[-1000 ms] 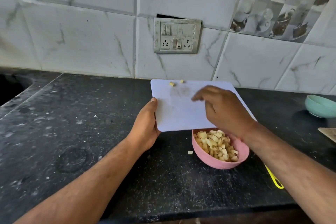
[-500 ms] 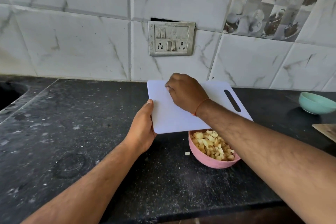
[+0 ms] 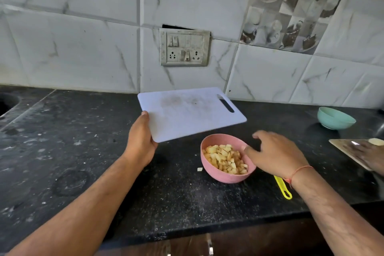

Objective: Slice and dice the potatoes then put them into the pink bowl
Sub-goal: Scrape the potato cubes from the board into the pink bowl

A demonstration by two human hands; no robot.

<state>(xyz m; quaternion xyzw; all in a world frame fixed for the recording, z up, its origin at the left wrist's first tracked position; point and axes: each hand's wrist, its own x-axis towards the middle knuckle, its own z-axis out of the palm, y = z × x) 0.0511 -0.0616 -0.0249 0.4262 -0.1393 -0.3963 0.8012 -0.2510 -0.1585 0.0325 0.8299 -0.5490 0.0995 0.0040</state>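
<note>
Head view: the left hand (image 3: 140,145) holds the white cutting board (image 3: 188,112) by its near-left corner, grip curled on the edge, tilted above the tabletop (image 3: 83,151). The right hand (image 3: 276,155), fingers spread and relaxed, hovers beside the pink bowl (image 3: 226,176) of diced potatoes (image 3: 225,158).

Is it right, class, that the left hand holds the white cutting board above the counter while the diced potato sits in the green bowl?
Not quite. The head view shows the diced potato in the pink bowl, not the green bowl. The left hand does hold the white cutting board above the counter.
</note>
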